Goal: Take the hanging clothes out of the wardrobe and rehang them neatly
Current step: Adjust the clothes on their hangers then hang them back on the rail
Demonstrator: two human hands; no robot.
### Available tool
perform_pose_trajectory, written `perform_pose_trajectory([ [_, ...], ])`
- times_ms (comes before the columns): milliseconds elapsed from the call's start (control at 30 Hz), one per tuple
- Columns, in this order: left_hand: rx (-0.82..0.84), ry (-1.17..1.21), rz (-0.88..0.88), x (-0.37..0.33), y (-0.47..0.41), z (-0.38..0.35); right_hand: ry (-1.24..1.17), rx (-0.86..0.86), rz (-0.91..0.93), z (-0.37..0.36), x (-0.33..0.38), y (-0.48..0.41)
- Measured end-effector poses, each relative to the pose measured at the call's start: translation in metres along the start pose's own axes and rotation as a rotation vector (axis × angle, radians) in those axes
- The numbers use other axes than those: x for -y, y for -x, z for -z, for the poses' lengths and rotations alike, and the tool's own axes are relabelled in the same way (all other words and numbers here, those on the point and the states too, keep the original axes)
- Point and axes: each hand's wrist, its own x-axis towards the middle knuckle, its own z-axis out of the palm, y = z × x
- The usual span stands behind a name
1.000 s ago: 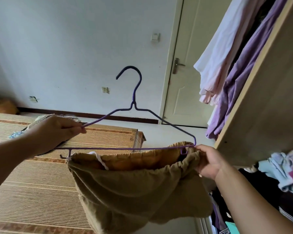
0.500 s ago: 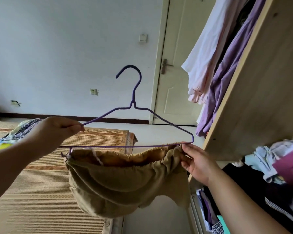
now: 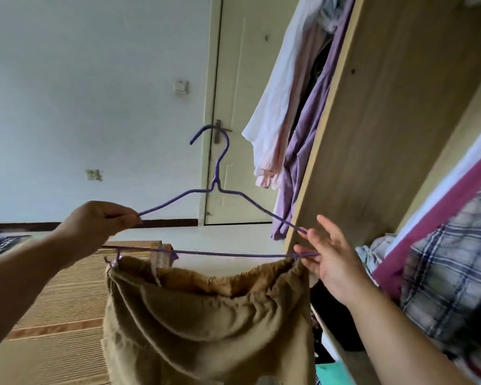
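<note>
Clothes hanger (image 3: pixel 216 187): thin wire under a purple coating, matt
Khaki trousers (image 3: pixel 206 323): thick soft cloth, matt, slightly napped; waistband gathered on elastic
Wardrobe side panel (image 3: pixel 386 134): pale wood-grain board, smooth, dull sheen
White garment (image 3: pixel 272 101), purple garment (image 3: pixel 303 140): thin limp cloth, creased
Plaid cloth (image 3: pixel 450 273): woven, matt
Door (image 3: pixel 242 79): cream paint, smooth, low gloss
Door handle (image 3: pixel 219 125): dull metal
Bed mat (image 3: pixel 61 315): woven straw-like strips, ribbed, rough
Wall (image 3: pixel 95 79): flat matt paint
</note>
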Motion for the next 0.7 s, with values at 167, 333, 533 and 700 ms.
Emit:
perform_pose_trajectory([
  [167, 0.02, 0.056, -0.084, -0.046, -0.042, -0.052, 0.749, 0.003, 0.179, 0.038, 0.08, 0.007],
  [333, 0.025, 0.124, -0.196, -0.093, -0.076, -0.098, 0.743, 0.103, 0.124, 0.062, 0.147, 0.019],
  [533, 0.089, 0.236, -0.273, -0.154, -0.115, -0.155, 0.55, -0.074, 0.153, 0.085, 0.201, 0.029],
  [700, 0.158, 0.297, -0.426, -0.223, -0.133, -0.22, 0.555, -0.245, 0.226, 0.118, 0.242, 0.041],
])
